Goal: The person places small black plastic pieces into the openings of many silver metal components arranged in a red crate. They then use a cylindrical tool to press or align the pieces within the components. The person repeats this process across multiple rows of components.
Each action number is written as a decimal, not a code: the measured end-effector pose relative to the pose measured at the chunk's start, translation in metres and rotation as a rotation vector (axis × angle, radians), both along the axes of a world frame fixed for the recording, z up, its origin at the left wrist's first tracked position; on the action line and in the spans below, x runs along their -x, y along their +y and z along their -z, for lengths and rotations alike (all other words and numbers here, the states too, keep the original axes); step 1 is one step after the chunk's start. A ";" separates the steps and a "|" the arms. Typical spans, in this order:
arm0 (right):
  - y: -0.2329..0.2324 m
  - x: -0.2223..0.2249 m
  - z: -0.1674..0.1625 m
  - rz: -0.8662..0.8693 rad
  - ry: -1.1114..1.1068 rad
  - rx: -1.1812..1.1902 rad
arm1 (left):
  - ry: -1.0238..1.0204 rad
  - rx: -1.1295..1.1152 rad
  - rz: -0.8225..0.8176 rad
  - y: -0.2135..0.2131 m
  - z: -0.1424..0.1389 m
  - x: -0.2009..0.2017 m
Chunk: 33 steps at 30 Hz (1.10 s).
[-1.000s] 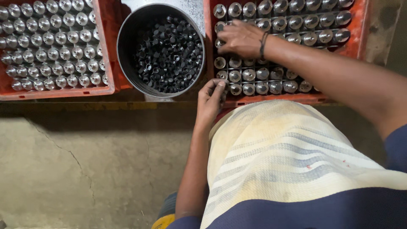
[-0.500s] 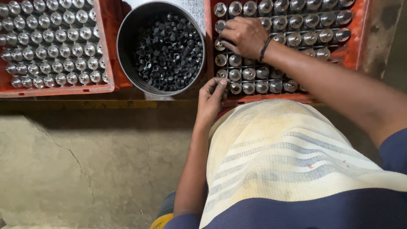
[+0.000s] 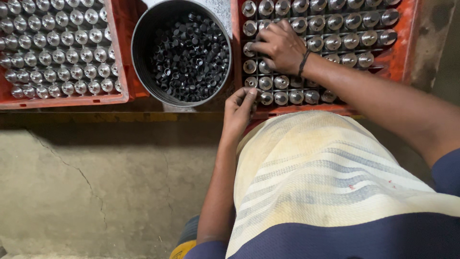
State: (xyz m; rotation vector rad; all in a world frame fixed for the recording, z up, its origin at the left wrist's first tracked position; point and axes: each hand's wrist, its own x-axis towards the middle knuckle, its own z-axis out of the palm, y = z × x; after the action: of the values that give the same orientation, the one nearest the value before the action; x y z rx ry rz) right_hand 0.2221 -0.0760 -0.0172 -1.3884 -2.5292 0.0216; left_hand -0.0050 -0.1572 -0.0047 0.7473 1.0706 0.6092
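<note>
My right hand (image 3: 281, 46), with a dark cord around the wrist, lies fingers-down on the left columns of silver metal pieces (image 3: 335, 24) in the red crate (image 3: 397, 60). Its fingertips pinch one piece near the crate's left wall. My left hand (image 3: 238, 106) reaches up from below. Its curled fingertips touch the front row of pieces at the crate's near-left corner. Whether it holds anything is hidden. A round metal tub (image 3: 143, 72) full of small black caps (image 3: 189, 55) stands just left of this crate.
A second red crate (image 3: 120, 57) packed with silver pieces (image 3: 52, 52) stands at the left. Both crates and the tub rest on a ledge with a yellowish edge (image 3: 96, 116). Below are a cracked concrete floor (image 3: 96, 192) and my striped cloth-covered lap (image 3: 326, 177).
My left hand has crept slightly up to the crate's front row. My right hand has shifted a little over the left columns. Nothing else moved.
</note>
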 end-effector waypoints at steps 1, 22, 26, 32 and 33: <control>-0.002 -0.001 0.001 -0.010 -0.025 -0.006 | -0.007 -0.003 -0.002 0.000 0.001 0.001; -0.115 0.004 -0.046 0.028 0.765 0.826 | 0.178 -0.413 0.234 -0.023 -0.015 -0.016; -0.124 -0.002 -0.051 0.149 0.795 0.931 | 0.065 -0.292 0.336 -0.027 -0.022 -0.024; -0.135 -0.012 -0.035 0.369 0.803 0.893 | 0.138 -0.005 0.285 -0.030 -0.019 -0.023; -0.134 -0.016 -0.031 0.399 0.708 0.769 | 0.120 -0.030 0.251 -0.030 -0.016 -0.021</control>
State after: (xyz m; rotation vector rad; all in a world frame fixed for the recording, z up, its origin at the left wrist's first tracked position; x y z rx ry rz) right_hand 0.2382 -0.2102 0.0140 -1.6890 -1.6548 1.2657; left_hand 0.0160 -0.1869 0.0110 0.9372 1.0582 0.3698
